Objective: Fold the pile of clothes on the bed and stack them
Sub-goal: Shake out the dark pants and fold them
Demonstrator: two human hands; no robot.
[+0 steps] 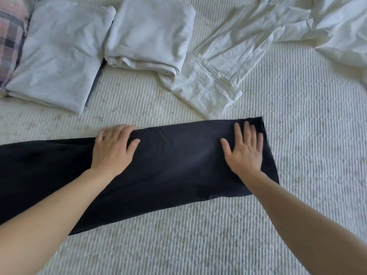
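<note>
Head view looks down on your bed (258, 225), whose ribbed off-white cover fills almost the whole scene. Next in size is the dark navy garment (178, 165), a long folded strip that lies flat across the near middle of the bed, running from the left edge of the scene up to a squared end at centre right. At the far left you have a pale blue folded garment (57, 56) lying flat, with a plaid pillow (12, 34) just beside it at the left edge. To its right, touching it, sits a white folded stack (149, 34) of several layers. Right of that stack, a pair of white trousers (222, 70) lies unfolded and wrinkled, angled toward the far right, its waistband end overlapped by the stack's corner. More crumpled white cloth (337, 30) sits in the far right corner. Your left hand (114, 148) rests on the far edge of the navy garment, its fingers bent over that edge and thumb out on the cloth. Your right hand (245, 151) lies flat near the garment's right end, fingers straight and spread apart, palm pressing on the fabric.
</note>
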